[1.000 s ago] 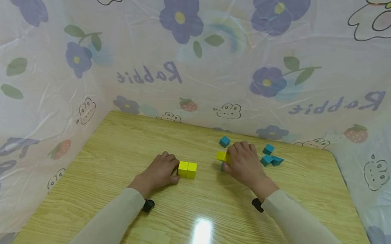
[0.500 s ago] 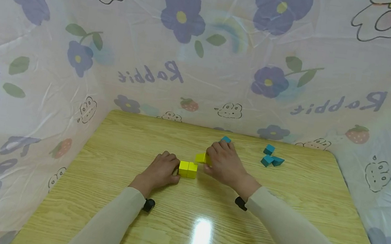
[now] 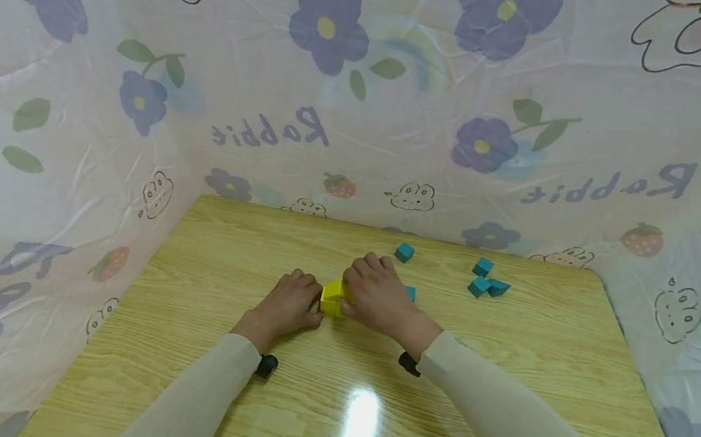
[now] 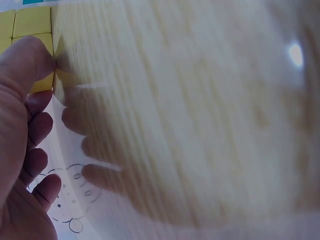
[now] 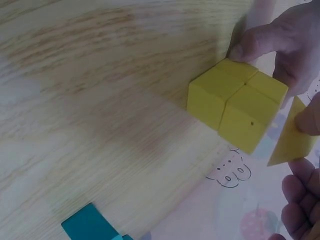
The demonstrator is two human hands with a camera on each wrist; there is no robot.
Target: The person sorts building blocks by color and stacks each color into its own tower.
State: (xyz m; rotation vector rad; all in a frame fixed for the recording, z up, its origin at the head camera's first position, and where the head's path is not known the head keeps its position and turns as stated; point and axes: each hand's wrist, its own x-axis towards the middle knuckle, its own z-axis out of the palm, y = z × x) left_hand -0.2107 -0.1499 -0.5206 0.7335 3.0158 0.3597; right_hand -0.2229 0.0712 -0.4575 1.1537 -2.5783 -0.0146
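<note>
Several yellow cubes [image 5: 245,102] stand pressed together in a block on the table. At their left side, my left hand [image 3: 287,310] holds the end cube between thumb and fingers; its thumb [image 4: 32,57] lies across a cube face in the left wrist view. Pinched by the thumb and fingers of my right hand [image 3: 380,296] is a yellow triangular block [image 5: 289,142], its slanted outline showing in the right wrist view. In the head view it is close over the cubes, and the right hand hides much of both.
A blue cube [image 3: 404,253] lies behind the right hand, and another blue block [image 3: 410,293] is partly covered by it. Farther right sit two blue cubes [image 3: 483,267] and a blue triangular block [image 3: 498,289]. A patterned cloth [image 3: 405,107] walls the wooden table [image 3: 271,415].
My right hand has carried the yellow triangular block leftward to the yellow cubes, uncovering the blue block behind it. The left hand has stayed at the cubes.
</note>
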